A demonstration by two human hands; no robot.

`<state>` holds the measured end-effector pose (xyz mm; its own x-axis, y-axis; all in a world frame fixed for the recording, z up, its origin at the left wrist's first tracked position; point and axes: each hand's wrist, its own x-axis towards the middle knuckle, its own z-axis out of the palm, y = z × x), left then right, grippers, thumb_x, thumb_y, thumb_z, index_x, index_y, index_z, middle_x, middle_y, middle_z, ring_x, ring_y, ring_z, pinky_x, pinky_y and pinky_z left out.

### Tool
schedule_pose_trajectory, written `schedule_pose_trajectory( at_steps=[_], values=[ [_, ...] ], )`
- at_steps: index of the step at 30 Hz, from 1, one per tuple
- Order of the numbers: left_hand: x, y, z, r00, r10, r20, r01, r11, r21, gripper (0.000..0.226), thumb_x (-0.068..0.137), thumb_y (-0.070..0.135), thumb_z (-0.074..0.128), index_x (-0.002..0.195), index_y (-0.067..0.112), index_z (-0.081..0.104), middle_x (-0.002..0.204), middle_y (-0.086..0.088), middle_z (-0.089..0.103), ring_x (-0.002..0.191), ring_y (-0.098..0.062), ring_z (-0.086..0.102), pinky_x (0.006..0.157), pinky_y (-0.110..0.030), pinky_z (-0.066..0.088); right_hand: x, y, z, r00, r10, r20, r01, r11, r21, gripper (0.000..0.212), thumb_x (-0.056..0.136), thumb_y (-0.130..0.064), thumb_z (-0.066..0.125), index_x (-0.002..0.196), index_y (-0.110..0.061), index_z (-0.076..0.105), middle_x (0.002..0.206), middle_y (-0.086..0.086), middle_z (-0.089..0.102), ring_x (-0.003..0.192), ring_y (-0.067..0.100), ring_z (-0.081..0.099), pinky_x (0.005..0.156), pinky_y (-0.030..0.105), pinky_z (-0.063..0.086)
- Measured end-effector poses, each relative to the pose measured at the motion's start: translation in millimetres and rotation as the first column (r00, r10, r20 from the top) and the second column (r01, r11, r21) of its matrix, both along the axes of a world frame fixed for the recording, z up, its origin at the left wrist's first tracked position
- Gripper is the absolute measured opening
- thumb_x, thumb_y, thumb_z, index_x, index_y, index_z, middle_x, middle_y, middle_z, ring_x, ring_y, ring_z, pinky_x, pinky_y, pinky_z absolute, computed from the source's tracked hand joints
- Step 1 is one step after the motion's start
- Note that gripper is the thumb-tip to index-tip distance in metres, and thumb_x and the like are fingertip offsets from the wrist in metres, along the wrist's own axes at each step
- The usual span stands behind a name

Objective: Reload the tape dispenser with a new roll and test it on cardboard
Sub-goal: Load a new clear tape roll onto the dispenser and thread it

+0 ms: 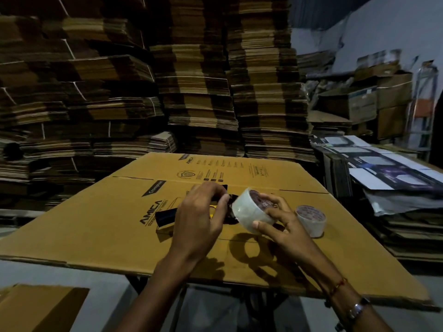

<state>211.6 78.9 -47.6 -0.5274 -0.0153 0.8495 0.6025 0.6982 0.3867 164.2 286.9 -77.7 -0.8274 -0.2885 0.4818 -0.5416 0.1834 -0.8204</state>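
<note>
A flattened brown cardboard box (100,219) printed "AMICA" lies in front of me as the work surface. On it my left hand (201,216) grips a black and yellow tape dispenser (165,218), whose handle sticks out to the left; most of its body is hidden under the hand. My right hand (280,224) holds a clear tape roll (249,212) tilted on edge, right beside the dispenser's head. A second clear tape roll (311,220) stands flat on the cardboard just right of my right hand.
Tall stacks of flat cardboard (203,80) rise behind the work surface. Printed flat boxes (383,168) are piled at the right, with shelves of cartons behind. Another cardboard piece (38,307) sits at the lower left, above grey floor.
</note>
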Motion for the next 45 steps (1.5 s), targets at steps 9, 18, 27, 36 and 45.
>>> schedule_pose_trajectory(
  at_steps=[9, 18, 27, 36, 45],
  values=[
    [-15, 9, -31, 0.969, 0.221, -0.112, -0.247, 0.818, -0.519, 0.023, 0.089, 0.037, 0.057, 0.099, 0.018, 0.066, 0.106, -0.001, 0.065, 0.110, -0.024, 0.057, 0.089, -0.035, 0.044, 0, -1, -4, 0.999, -0.018, -0.040, 0.021, 0.998, 0.060, 0.010, 0.089, -0.021, 0.072, 0.094, -0.013, 0.074, 0.141, -0.017, 0.041, 0.121, -0.004, 0.049, 0.082, 0.021, 0.056],
    [-12, 16, -40, 0.996, 0.062, 0.064, -0.045, 0.968, -0.245, 0.012, 0.093, 0.027, 0.057, 0.087, 0.016, 0.061, 0.094, 0.005, 0.060, 0.074, -0.011, 0.054, 0.060, -0.029, 0.045, -1, 3, -8, 0.989, -0.104, -0.110, 0.122, 0.978, 0.168, 0.010, 0.088, -0.028, 0.072, 0.088, -0.018, 0.071, 0.135, -0.018, 0.044, 0.122, -0.004, 0.047, 0.084, 0.012, 0.050],
    [0, 9, -24, 0.958, -0.183, 0.221, 0.143, 0.972, 0.185, 0.007, 0.093, 0.024, 0.059, 0.087, 0.026, 0.062, 0.096, 0.011, 0.067, 0.089, -0.006, 0.065, 0.073, -0.037, 0.056, 5, 14, -8, 0.990, -0.103, -0.100, 0.132, 0.925, 0.355, 0.026, 0.089, -0.033, 0.063, 0.113, -0.024, 0.067, 0.119, -0.011, 0.058, 0.109, 0.005, 0.052, 0.087, 0.044, 0.054],
    [-10, -1, 6, 0.781, -0.443, 0.440, 0.137, 0.810, 0.571, 0.016, 0.099, 0.009, 0.050, 0.095, -0.005, 0.057, 0.087, -0.016, 0.074, 0.066, -0.009, 0.067, 0.056, -0.014, 0.050, 6, 36, -6, 0.996, -0.016, 0.090, -0.023, 0.909, 0.417, 0.037, 0.082, -0.045, 0.061, 0.117, -0.032, 0.066, 0.116, -0.007, 0.062, 0.106, 0.008, 0.060, 0.085, 0.042, 0.058],
    [-14, 0, 14, 0.761, -0.526, 0.379, 0.091, 0.666, 0.740, 0.013, 0.100, 0.014, 0.051, 0.093, 0.005, 0.056, 0.081, -0.014, 0.073, 0.074, -0.028, 0.073, 0.061, -0.026, 0.054, 16, 34, -2, 0.974, 0.055, 0.220, -0.082, 0.990, 0.118, 0.039, 0.084, -0.052, 0.069, 0.094, -0.014, 0.073, 0.083, 0.016, 0.064, 0.066, 0.044, 0.063, 0.054, 0.040, 0.048]
  ],
)
